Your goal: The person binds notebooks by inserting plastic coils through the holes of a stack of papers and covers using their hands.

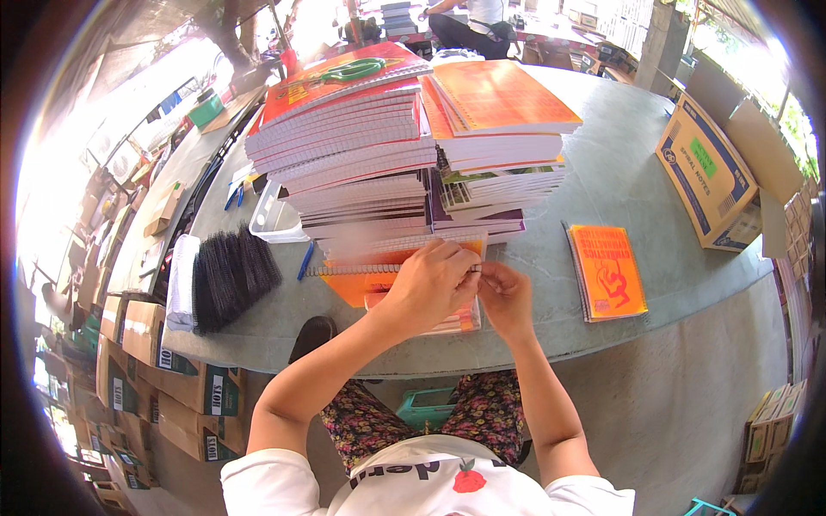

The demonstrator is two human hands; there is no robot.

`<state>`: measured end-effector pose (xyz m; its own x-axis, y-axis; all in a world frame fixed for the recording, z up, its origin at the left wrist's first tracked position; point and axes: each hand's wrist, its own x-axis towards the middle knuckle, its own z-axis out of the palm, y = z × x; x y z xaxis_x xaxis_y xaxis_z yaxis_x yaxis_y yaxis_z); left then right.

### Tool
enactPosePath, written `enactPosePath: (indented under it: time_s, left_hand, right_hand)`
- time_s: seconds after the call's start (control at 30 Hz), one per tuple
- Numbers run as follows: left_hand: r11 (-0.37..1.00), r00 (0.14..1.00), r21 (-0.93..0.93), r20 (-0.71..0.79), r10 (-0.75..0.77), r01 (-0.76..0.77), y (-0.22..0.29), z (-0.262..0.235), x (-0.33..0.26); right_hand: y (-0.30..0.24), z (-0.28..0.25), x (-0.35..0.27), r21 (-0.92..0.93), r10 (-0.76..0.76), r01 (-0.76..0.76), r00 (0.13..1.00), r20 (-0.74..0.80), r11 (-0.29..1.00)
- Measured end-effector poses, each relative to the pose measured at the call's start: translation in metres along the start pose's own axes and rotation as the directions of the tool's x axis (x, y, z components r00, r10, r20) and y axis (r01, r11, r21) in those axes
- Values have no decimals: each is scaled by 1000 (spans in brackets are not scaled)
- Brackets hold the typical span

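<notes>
Both the left hand (pixel 430 279) and the right hand (pixel 506 297) pinch their fingers closed on the wire spiral of an orange notebook (pixel 366 282) lying on the counter (pixel 619 189), just below the tall notebook stacks (pixel 404 146).

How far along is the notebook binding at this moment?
Looks done: two tall stacks of spiral notebooks at the back of the table, plus one orange notebook lying apart. In hand: left hand and right hand work at the spiral edge of an orange notebook. Possibly left: the bundle of black spiral coils.
</notes>
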<state>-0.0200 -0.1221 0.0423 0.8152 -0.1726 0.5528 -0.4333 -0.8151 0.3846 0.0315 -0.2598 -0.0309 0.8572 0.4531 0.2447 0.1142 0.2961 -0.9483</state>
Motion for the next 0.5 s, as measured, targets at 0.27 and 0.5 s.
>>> enactPosePath:
  time_s: [0.27,0.5]
  left_hand:
    - [993,994,-96,101,-52,62,5,-7,4]
    - [920,931,289,171,-323,266,-16,-67,-26]
  right_hand:
    - [7,3,-10,-429,-266,222,963,-44,876]
    - [-24,-6,-12,-375,-350,275,925,-148,885]
